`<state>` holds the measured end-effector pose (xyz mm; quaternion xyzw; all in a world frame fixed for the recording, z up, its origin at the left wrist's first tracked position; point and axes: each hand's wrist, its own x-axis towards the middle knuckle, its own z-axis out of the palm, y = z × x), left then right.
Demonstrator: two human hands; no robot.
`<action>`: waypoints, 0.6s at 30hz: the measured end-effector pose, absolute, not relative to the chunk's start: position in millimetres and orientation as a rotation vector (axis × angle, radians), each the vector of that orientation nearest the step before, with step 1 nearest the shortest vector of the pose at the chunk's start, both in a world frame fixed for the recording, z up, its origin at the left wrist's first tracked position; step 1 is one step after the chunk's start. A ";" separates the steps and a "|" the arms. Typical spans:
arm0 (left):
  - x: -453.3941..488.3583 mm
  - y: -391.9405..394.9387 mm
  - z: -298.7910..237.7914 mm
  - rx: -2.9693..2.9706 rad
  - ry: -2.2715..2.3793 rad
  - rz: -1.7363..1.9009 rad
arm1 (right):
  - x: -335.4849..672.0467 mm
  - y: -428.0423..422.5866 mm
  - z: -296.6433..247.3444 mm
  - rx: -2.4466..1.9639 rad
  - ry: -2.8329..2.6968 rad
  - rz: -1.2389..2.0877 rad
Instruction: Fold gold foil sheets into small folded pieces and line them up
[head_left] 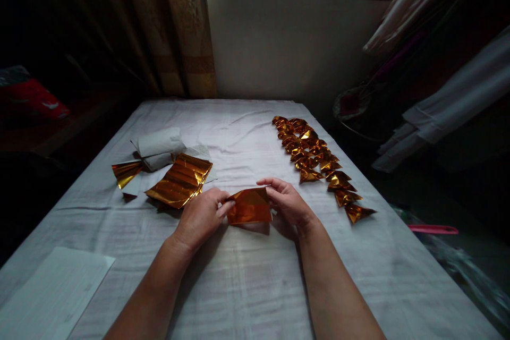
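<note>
A small sheet of shiny gold foil paper point(250, 206) is held just above the cloth in front of me, seemingly folded. My left hand point(203, 215) pinches its left end between thumb and fingers. At its right edge, my right hand point(287, 201) grips it, with the index finger stretched out and the other fingertips partly hidden behind the sheet. Left of my hands lies a stack of gold foil sheets point(180, 180). To the right, two rows of folded gold foil pieces point(308, 141) with pointed ends run away from me.
A white cloth point(255, 287) covers the table. White paper bundles point(159, 146) and a fanned foil piece point(126, 172) lie beyond the stack. A white paper sheet point(56, 292) rests at front left. Beyond the right edge is a pink handle point(434, 229); a curtain point(175, 26) hangs behind.
</note>
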<state>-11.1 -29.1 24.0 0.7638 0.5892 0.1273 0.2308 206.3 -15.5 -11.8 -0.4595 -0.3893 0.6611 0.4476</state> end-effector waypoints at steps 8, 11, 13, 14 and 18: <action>-15.1 -22.3 17.9 2.013 1.671 0.502 | 214.9 -14.3 -11.2 -1.122 -1.045 1.691; -16.1 -20.7 15.8 2.008 1.644 0.563 | 216.9 -14.1 -11.6 -1.171 -1.182 1.642; -16.6 -19.9 14.1 1.997 1.626 0.593 | 215.3 -14.1 -11.5 -1.214 -1.236 1.618; -16.8 -19.6 13.5 1.991 1.620 0.599 | 213.7 -14.2 -11.1 -1.231 -1.247 1.608; -17.2 -19.5 13.1 1.964 1.622 0.631 | 205.9 -14.3 -9.1 -1.270 -1.233 1.554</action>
